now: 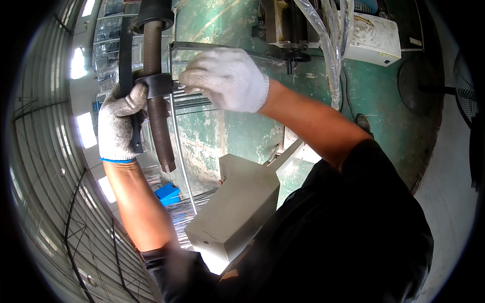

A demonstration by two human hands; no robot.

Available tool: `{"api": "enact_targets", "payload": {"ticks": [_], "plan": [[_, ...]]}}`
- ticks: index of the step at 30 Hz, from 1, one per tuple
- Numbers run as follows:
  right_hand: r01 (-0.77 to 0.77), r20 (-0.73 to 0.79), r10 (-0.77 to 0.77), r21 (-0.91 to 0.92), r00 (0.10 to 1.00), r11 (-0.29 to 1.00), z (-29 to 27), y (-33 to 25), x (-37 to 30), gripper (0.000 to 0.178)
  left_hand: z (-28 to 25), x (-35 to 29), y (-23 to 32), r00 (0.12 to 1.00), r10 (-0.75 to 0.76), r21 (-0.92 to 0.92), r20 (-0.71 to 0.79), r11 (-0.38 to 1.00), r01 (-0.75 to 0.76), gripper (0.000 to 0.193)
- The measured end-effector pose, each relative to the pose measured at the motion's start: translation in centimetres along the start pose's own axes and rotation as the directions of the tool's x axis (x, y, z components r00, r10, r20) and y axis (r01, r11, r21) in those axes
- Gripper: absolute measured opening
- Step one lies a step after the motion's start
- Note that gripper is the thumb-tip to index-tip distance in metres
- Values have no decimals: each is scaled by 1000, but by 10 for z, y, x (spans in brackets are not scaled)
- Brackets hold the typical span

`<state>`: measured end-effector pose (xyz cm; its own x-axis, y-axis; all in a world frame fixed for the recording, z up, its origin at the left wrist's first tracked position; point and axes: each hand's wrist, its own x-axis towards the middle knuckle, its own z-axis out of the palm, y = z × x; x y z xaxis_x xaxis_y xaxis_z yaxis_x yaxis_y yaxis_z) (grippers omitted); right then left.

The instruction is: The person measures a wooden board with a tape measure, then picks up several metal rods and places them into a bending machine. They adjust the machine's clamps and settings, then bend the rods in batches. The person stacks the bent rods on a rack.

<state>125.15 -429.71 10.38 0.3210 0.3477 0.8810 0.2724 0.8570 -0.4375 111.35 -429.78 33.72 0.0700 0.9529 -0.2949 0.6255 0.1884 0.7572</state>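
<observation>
A long brown threaded rod (152,50) slants down the upper left, with a black collar (157,85) around it. My left hand (118,121), in a grey-white knit glove, is closed at the collar's left side, its thumb against the collar's lower edge. A flat black bar (126,55) runs alongside the rod and passes partly behind this hand. My right hand (227,78), in a white glove, is at the collar's right side with fingers pinched together. A small metal piece shows between collar and fingertips; what kind it is I cannot make out.
A thicker black cylinder (155,15) surrounds the rod's top. Thin metal frame bars (182,161) run beside the rod. Below stands a grey box-shaped housing (237,202). A blue bin (167,194) lies at lower left. Plastic-wrapped hoses (323,45) and a white machine box (371,40) are at upper right.
</observation>
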Motion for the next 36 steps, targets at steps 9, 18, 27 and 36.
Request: {"api": "enact_targets", "payload": {"ticks": [9,18,27,36], "plan": [[-159,132,146,96,980,983,3,8,-1,37,-3,2,0,1000,-24,15,16,1000,24,44],[-222,151,196,180,969,958,-1,7,1,28,-5,5,-1,999,-45,12,6,999,45,41],[-310,187,280,155,942,938,15,22,-25,22,-10,5,-4,998,-50,51,-41,997,52,38],[-476,-223,472,40,853,878,52,7,-46,27,5,0,5,999,-42,-16,-4,999,42,47]]}}
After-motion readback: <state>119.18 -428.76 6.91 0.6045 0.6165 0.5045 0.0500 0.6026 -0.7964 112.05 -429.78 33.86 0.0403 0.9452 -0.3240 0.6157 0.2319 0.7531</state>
